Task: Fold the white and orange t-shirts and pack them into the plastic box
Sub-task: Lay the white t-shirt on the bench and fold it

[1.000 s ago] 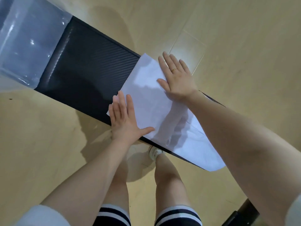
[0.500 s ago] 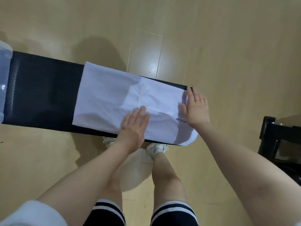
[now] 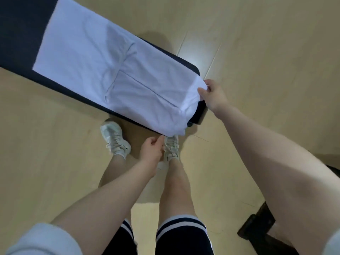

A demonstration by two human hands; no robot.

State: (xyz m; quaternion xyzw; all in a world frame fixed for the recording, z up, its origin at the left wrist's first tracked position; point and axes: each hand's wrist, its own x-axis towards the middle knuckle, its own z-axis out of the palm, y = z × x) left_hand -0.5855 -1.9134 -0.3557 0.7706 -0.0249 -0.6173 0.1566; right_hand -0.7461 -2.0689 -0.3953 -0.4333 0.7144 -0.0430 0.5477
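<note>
White t-shirt point(image 3: 103, 63) flat along my black counter point(image 3: 16, 34), long axis running upper left to lower right, my right hand point(image 3: 214, 95) pinching its far end corner, left hand point(image 3: 151, 150) pinching the near corner overhanging the edge, bare wooden floor point(image 3: 257, 43) all around

1. We wear pale, loose short sleeves; the left sleeve point(image 3: 42, 240) shows at seven o'clock and the right sleeve point(image 3: 334, 242) at the edge near four o'clock.
2. Our forearms are bare below the sleeves.
3. Our dark shorts point(image 3: 182, 238) at six o'clock end in white stripes round each hem.
4. On our feet are whitish laced sneakers point(image 3: 115, 139), the second partly hidden, with short white socks.
</note>
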